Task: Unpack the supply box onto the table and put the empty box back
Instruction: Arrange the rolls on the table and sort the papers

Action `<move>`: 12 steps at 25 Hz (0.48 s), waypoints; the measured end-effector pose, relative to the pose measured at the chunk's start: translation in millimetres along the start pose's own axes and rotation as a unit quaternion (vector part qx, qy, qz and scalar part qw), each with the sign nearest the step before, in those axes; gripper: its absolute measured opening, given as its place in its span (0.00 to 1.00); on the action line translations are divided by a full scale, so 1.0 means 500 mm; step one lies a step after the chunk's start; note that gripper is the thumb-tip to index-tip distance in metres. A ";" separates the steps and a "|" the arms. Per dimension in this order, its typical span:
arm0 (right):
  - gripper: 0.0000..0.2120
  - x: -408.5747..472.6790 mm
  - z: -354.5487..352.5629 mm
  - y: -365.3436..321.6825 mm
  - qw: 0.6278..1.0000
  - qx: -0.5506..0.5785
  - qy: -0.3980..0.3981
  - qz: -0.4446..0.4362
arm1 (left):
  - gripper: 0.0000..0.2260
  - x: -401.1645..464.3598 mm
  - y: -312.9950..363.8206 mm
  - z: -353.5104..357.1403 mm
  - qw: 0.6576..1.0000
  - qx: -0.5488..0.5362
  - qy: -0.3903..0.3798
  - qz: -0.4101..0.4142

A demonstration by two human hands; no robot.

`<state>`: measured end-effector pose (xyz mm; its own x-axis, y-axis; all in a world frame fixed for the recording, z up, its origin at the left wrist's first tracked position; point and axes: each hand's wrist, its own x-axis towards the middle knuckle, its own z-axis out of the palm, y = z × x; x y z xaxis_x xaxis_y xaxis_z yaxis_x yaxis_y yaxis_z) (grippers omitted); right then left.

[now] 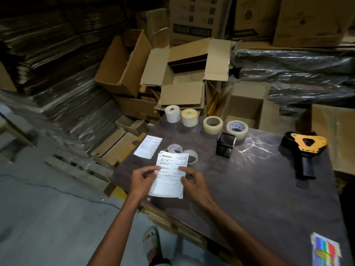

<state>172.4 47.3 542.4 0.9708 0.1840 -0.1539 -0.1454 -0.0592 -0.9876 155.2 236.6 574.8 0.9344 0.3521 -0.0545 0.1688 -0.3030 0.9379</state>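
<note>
Both hands, left (142, 181) and right (192, 182), pinch a stack of printed invoices (169, 176) by its side edges above the desk (249, 189). Just beyond lie two tape rolls (190, 157); a black mesh holder (225, 144) and tape dispenser (303, 150) sit farther right.

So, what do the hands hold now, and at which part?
A stack of papers: left hand pinches its left edge, right hand its right edge.

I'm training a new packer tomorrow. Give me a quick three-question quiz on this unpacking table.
1. True or false: both hands hold the stack of papers.
2. Which lies nearest the table's right edge: A) black mesh cup, B) tape gun, C) single sheet?
3. How many paper rolls stand at the far edge?

Key: 1 true: left hand, right hand. 2 B. 3 two: white, yellowish.
</note>
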 end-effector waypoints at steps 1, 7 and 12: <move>0.17 0.031 0.034 -0.009 1.000 0.002 0.002 -0.007 | 0.10 0.040 -0.007 -0.029 1.000 -0.005 0.002 0.003; 0.17 0.223 0.252 -0.054 0.998 -0.015 0.058 -0.003 | 0.08 0.309 -0.079 -0.173 1.000 0.010 -0.025 -0.002; 0.18 0.366 0.374 -0.035 0.984 -0.115 0.131 0.030 | 0.09 0.498 -0.148 -0.220 0.996 0.058 -0.064 -0.004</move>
<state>316.9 265.6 525.9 0.9819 -0.0851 -0.1691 -0.1867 -0.2887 -0.9390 340.8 444.2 529.5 0.9641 0.2408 -0.1120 0.2045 -0.4041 0.8916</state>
